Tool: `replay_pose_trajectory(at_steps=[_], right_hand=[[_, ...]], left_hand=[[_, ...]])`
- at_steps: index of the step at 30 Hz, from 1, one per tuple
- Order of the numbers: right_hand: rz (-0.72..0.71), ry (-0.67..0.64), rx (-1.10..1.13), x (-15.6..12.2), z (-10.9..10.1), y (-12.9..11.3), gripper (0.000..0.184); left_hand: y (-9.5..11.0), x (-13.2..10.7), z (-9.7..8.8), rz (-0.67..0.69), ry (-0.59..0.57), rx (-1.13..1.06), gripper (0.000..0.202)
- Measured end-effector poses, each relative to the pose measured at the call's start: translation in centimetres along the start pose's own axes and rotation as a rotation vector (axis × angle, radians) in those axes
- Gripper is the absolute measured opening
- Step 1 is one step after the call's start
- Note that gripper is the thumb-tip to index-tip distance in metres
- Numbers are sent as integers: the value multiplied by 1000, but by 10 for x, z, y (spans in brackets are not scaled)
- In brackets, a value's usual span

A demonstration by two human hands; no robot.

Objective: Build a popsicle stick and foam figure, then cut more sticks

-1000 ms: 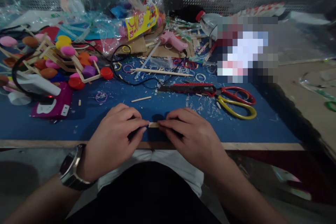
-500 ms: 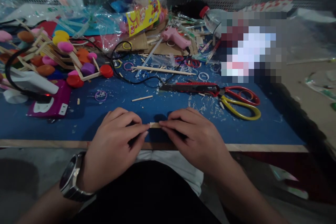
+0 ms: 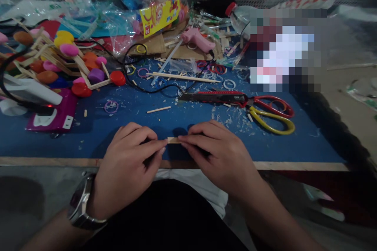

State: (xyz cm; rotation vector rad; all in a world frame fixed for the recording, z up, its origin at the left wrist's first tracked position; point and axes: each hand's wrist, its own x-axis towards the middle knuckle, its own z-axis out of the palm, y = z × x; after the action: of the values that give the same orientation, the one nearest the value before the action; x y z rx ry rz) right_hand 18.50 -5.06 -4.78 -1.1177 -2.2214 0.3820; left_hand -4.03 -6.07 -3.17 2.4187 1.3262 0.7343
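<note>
The left hand (image 3: 132, 157) and right hand (image 3: 219, 153) each pinched an end of 1 short wooden piece (image 3: 173, 140), just inside the desk's front edge (image 3: 300, 166). Work looked partway: joined stick frames (image 3: 99, 84) lay toward the far left corner, while 1 short stick (image 3: 159, 109) and longer sticks (image 3: 184, 77) lay loose.

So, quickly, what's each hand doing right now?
Left hand: fingers closed, holding one end of a small wooden piece.
Right hand: fingers closed, pinching the other end of the same piece.
</note>
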Motion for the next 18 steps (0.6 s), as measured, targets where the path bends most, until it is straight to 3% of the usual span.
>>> replay_pose_trajectory(at_steps=[18], right_hand=[[15,0,20,0,1,0,17]], left_hand=[[-2,1,-2,1,-20,-30,17]])
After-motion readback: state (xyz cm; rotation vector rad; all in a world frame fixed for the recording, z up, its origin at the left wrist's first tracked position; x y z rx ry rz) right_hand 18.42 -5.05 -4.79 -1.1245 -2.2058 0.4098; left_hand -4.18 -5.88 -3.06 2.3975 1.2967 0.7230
